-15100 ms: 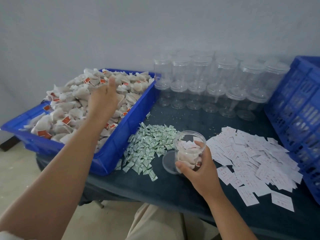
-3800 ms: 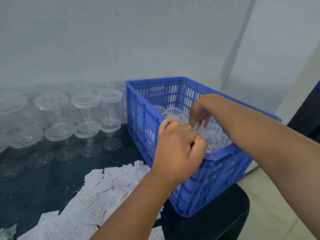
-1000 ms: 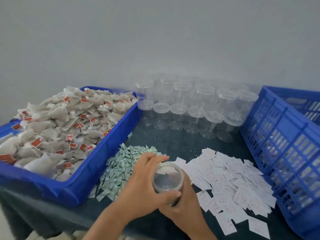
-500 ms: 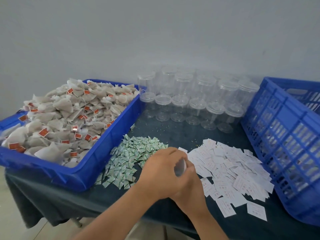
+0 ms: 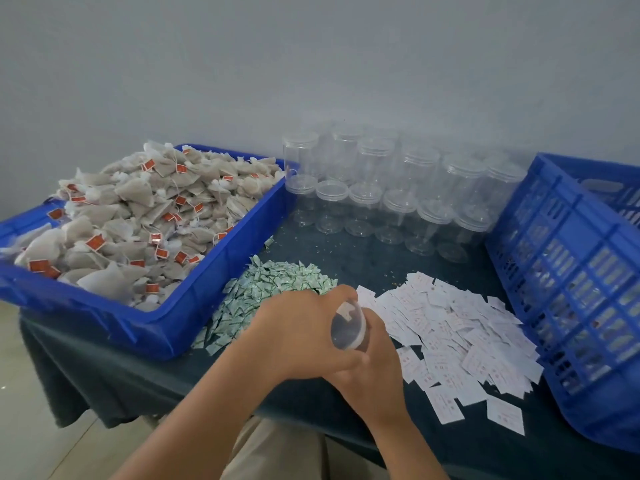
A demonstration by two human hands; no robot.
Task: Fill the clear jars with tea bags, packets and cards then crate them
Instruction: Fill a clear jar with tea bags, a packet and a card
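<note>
A small clear jar is gripped between both hands at the front middle of the table, tilted, and nothing shows inside it. My left hand curls over its top and left side. My right hand wraps it from below and behind, partly hidden under the left hand. Left of the hands lies a heap of green packets. White cards are spread out to the right. Tea bags with red tags are piled in a blue tray at the left.
Several empty lidded clear jars stand stacked at the back against the wall. A tall blue crate occupies the right side. The table has a dark cloth, with its front edge just below my hands.
Since a second ago my left hand has closed further over the jar's top and the jar has tilted. Both hands stay at the same spot on the table.
</note>
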